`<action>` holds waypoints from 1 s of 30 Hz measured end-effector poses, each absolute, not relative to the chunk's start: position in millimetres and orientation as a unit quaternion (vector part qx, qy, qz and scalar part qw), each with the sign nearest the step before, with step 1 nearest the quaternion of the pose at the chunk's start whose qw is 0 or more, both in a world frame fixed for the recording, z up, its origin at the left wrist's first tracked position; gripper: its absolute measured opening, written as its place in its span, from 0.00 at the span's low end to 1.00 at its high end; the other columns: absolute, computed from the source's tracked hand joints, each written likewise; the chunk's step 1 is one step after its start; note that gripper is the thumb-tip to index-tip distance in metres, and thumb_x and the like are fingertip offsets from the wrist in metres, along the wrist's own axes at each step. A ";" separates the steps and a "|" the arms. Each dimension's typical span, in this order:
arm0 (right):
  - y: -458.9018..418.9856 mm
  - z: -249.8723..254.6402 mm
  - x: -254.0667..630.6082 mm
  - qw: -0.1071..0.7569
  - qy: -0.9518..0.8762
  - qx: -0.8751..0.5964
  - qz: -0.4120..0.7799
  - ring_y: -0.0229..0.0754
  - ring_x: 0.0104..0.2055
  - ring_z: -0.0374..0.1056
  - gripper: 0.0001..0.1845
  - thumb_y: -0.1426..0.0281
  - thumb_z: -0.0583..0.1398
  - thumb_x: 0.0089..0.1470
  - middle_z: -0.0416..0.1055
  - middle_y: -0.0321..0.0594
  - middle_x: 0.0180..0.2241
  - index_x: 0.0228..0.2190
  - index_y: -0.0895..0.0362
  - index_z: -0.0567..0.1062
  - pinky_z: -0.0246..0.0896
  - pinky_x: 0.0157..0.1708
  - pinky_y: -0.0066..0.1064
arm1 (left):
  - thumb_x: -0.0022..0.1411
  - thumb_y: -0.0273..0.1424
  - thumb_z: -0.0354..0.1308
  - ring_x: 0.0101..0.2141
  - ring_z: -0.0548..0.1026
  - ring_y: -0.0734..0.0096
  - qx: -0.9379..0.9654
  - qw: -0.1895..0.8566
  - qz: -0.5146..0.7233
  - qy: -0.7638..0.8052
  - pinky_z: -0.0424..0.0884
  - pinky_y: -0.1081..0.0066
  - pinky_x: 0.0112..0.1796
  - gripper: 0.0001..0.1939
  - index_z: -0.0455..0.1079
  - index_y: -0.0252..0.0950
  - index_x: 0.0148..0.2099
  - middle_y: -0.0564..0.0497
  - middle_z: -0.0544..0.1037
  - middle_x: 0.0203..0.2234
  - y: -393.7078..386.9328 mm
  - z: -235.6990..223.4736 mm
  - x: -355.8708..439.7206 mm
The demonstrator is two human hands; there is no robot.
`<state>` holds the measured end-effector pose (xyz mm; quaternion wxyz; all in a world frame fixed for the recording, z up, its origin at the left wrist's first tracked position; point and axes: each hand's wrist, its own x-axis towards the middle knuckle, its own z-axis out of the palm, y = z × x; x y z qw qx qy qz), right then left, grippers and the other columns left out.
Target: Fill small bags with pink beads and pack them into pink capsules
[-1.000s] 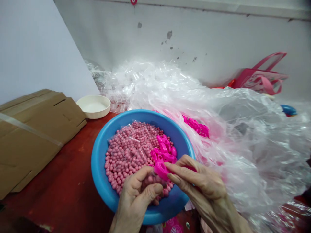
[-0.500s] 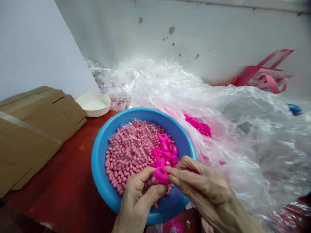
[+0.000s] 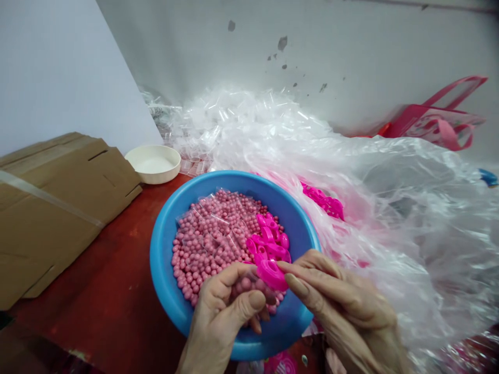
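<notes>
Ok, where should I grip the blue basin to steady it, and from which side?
Probably the left rim of the blue basin, coming from the left, thumb over the lip: the rim stands above the pink beads and the red tabletop lies alongside, whereas plastic film crowds the right.

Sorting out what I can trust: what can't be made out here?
Clear container, head view: partly hidden by the left hand's grip.
Pink piece, head view: right end hidden by the right hand's grip.
Box, head view: left end cut off by the picture's edge.
Pink bag, head view: print too blurred to read.
</notes>
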<state>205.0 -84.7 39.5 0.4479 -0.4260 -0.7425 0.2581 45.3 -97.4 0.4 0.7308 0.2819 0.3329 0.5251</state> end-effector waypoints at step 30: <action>-84.5 36.9 206.4 0.338 -0.843 -0.383 0.168 0.36 0.25 0.66 0.16 0.70 0.53 0.60 0.70 0.39 0.28 0.49 0.49 0.72 0.65 0.22 0.23 | 0.55 0.32 0.63 0.22 0.62 0.79 0.367 0.716 0.433 0.405 0.60 0.80 0.23 0.06 0.76 0.35 0.31 0.56 0.66 0.20 -101.8 6.4 45.6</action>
